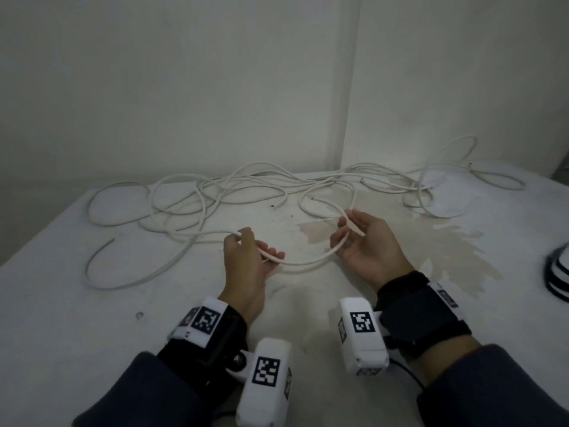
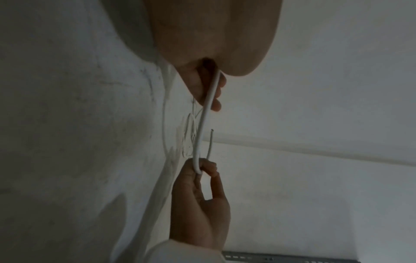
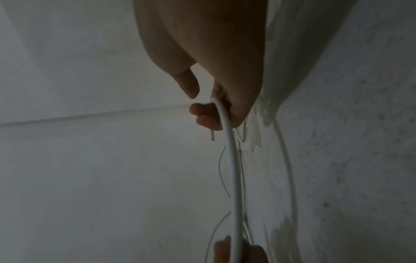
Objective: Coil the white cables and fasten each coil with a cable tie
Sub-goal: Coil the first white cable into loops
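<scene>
From the head view, the left hand [image 1: 246,260] and right hand [image 1: 366,241] each grip the same white cable [image 1: 303,262], which sags in a shallow arc between them above the white surface [image 1: 92,334]; its cut end pokes out past the right thumb. More loose white cables [image 1: 215,192] lie tangled farther back on the surface, beside a brownish stain [image 1: 437,241]. In the left wrist view, the left hand [image 2: 209,85] has fingers curled round the cable [image 2: 203,122], which runs to the right hand [image 2: 202,201], pinching it. In the right wrist view, the right hand [image 3: 216,110] curls its fingers round the cable [image 3: 235,178].
</scene>
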The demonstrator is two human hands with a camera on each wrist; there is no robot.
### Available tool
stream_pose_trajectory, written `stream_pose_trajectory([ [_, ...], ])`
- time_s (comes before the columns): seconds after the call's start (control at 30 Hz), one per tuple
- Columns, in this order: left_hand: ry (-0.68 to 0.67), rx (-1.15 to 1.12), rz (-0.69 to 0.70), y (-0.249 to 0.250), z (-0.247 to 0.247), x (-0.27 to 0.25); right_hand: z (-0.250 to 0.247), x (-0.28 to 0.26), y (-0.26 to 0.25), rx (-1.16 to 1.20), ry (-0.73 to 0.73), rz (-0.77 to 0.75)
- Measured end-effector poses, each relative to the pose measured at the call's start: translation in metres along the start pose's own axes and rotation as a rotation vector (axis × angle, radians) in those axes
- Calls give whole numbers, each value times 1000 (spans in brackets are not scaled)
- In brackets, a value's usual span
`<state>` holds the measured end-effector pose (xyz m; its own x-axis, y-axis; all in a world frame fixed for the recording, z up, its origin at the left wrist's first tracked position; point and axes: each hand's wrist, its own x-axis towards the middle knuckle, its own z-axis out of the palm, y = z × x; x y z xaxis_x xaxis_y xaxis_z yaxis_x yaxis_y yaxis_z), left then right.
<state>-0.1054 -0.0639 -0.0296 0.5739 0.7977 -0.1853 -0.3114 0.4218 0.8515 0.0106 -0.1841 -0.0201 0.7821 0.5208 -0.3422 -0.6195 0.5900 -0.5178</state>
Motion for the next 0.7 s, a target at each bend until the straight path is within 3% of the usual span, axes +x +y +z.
stream_pose_trajectory([
  [0.1,9,145,94,-4,-4,6,0,4,2,-79,-13,-44],
  [0.2,-31,159,98,-4,-6,7,3,-1,7,-389,-81,-105],
  [0.33,-147,42,-34,-1,-5,7,9,-14,12,-844,-153,-212],
  [0.47,-398,127,-164,0,-2,0,15,-26,9,-1171,-238,-352],
  [0.57,-574,204,-173,-1,0,-4,17,-28,8,-1188,-293,-412],
  [0.7,-692,289,-161,-4,-3,-6,14,-24,6,-1086,-316,-392],
])
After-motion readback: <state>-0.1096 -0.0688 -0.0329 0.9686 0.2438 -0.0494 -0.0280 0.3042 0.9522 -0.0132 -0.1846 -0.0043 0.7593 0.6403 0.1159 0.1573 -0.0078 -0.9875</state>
